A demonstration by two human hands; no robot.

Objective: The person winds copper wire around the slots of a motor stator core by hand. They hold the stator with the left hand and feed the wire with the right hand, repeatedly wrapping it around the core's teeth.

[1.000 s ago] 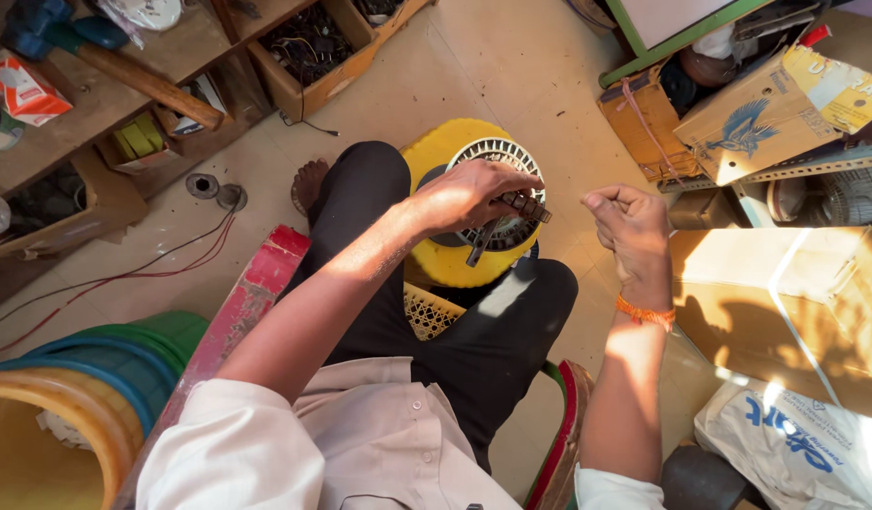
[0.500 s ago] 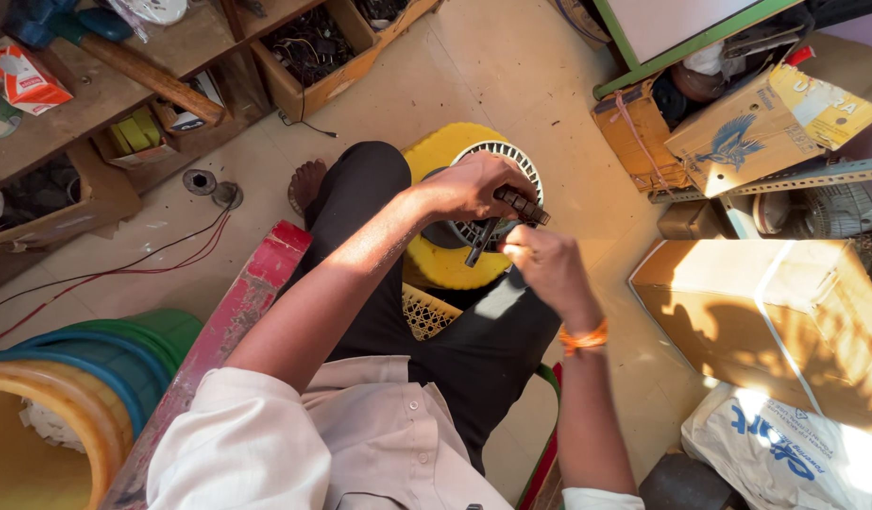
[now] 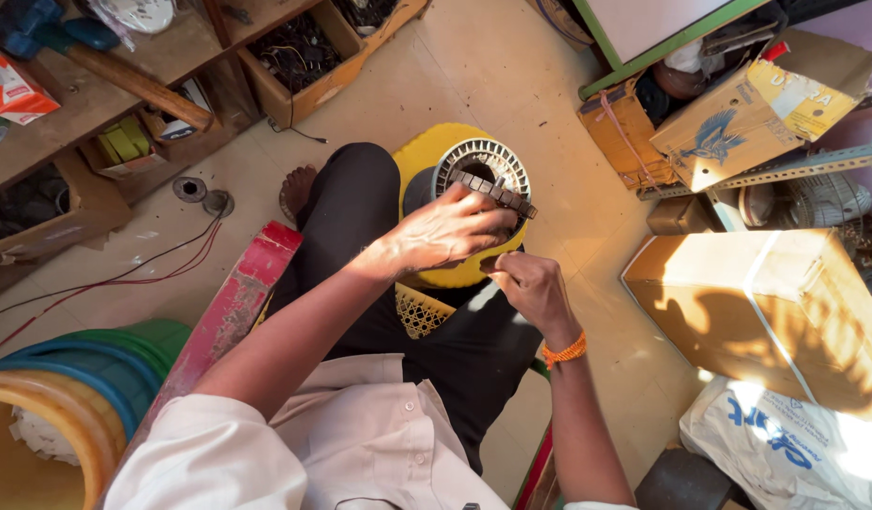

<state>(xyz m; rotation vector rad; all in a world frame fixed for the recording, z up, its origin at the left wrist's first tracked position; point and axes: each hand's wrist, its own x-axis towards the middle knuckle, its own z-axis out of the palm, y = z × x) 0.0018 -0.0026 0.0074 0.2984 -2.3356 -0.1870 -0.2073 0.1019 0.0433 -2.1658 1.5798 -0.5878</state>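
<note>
- The motor stator (image 3: 481,170), a round ribbed metal ring, is kept on a yellow disc (image 3: 426,156) over the lap, within close reach of both hands.
- The stator's near rim is gripped by the left hand (image 3: 450,231), fingers curled shut over it, apparently to steady it.
- The right hand (image 3: 530,288) is held just below, fingers pinched together; whether something small is held cannot be told.
- Cardboard boxes (image 3: 766,312) are stacked to the right, on the floor.

My left hand (image 3: 455,231) reaches forward, palm down, fingers curled in a grip. My right hand (image 3: 530,288) sits just beside it, loosely fisted, forearm bent inward, wrist banded orange.
</note>
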